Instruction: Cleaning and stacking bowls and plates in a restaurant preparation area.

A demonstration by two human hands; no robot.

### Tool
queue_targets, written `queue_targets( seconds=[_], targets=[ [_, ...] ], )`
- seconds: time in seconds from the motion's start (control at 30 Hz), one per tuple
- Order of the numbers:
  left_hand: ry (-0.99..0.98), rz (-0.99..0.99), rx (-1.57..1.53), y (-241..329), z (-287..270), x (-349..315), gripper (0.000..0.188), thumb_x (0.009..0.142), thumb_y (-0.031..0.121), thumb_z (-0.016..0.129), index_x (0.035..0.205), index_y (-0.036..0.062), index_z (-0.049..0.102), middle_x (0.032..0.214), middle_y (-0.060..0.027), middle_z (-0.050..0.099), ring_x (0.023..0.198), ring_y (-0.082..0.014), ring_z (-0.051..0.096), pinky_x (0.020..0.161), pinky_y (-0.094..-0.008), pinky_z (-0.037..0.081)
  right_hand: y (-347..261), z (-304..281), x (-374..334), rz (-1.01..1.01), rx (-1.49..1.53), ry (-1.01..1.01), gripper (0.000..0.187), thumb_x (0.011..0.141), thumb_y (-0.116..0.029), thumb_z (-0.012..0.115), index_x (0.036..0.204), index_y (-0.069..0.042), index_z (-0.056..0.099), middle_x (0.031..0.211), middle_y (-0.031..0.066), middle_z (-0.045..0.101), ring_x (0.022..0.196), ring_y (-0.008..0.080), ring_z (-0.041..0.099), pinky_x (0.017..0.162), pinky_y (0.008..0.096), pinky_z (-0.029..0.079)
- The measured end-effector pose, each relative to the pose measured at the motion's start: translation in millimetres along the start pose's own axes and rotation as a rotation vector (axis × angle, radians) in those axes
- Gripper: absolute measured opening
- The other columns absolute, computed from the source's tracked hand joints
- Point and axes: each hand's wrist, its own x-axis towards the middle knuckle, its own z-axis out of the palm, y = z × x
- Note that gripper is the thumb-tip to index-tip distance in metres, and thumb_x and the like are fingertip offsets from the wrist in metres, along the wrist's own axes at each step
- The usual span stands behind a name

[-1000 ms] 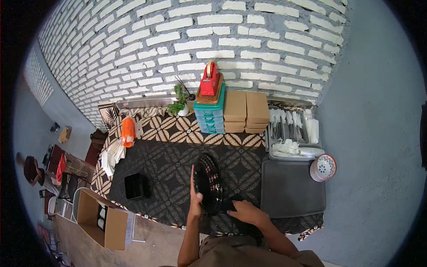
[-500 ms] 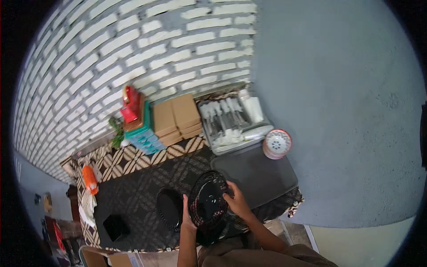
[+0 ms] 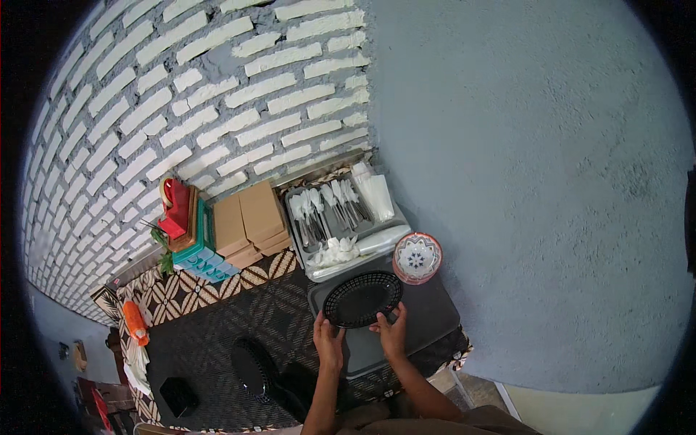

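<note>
A black oval plastic basket [image 3: 362, 299] with a latticed rim is held between my two hands, over the far part of a dark grey tray [image 3: 424, 319]. My left hand [image 3: 328, 342] grips the basket's near left edge. On its near right edge, my right hand [image 3: 391, 332] has thumb and fingers closed. Just beyond the basket stands a grey cutlery organizer [image 3: 319, 272] with wrapped utensils. A stack of patterned bowls with red rims [image 3: 418, 259] sits at the tray's far right. More black oval baskets [image 3: 254, 368] lie to the left of my left forearm.
Brown cardboard boxes [image 3: 250, 210] and a teal crate [image 3: 203, 257] topped by a red tape dispenser [image 3: 174, 210] line the brick wall. An orange item [image 3: 135, 323] lies at the far left, and a small black container [image 3: 178, 396] near the front left. A grey wall bounds the right.
Both hands have carried the basket from the table's near middle forward and to the right, over the grey tray. It was tilted upright before and is now flatter. The view has shifted.
</note>
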Motion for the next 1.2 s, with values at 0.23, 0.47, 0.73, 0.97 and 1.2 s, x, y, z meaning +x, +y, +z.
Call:
queue_targets(
  seconds=[0.23,0.47,0.73,0.97,1.2],
  targets=[
    [0.069,0.055,0.058,-4,4,19,0.058,0.098,0.021,0.046,0.148,0.0061,0.021,0.154,-0.0140,0.017,0.140,-0.0285,0.023,0.110,-0.0483,0.029,7,9,23,-0.003,-0.010,-0.042,0.064,0.089,-0.002,0.058,0.141,-0.002,0.020,0.134,0.0183,0.035,0.080,0.0219,0.062,0.066,0.0330,0.058],
    [0.076,0.074,0.090,1,0,14,0.059,0.097,0.027,0.048,0.147,0.0059,0.023,0.152,-0.0176,0.022,0.139,-0.0318,0.026,0.110,-0.0479,0.030,-5,6,17,0.005,-0.061,0.018,0.059,0.090,-0.005,0.058,0.140,-0.005,0.025,0.130,0.0151,0.036,0.082,0.0170,0.058,0.063,0.0299,0.054],
    [0.094,0.201,0.138,48,-44,-44,0.051,0.098,0.031,0.049,0.140,0.0052,0.037,0.141,-0.0168,0.040,0.131,-0.0299,0.040,0.106,-0.0446,0.038,5,27,-48,-0.279,-0.612,-0.180,0.033,0.089,0.002,0.056,0.120,-0.001,0.050,0.121,0.0103,0.049,0.083,0.0145,0.056,0.077,0.0260,0.049],
    [0.547,0.571,0.415,82,-141,-90,0.032,0.092,0.001,0.046,0.123,-0.0017,0.052,0.124,-0.0128,0.054,0.115,-0.0220,0.051,0.099,-0.0321,0.039,26,110,-127,0.100,-0.273,-0.729,0.025,0.094,-0.005,0.053,0.118,0.002,0.054,0.110,0.0132,0.061,0.098,0.0171,0.061,0.083,0.0280,0.050],
    [0.727,0.488,0.954,38,-253,-98,0.046,0.095,0.014,0.047,0.137,-0.0016,0.040,0.139,-0.0224,0.041,0.131,-0.0378,0.034,0.109,-0.0438,0.027,74,151,-181,-0.255,-0.840,-0.964,0.051,0.094,-0.026,0.057,0.137,-0.003,0.042,0.137,0.0209,0.046,0.128,0.0335,0.042,0.104,0.0394,0.037]
  ],
)
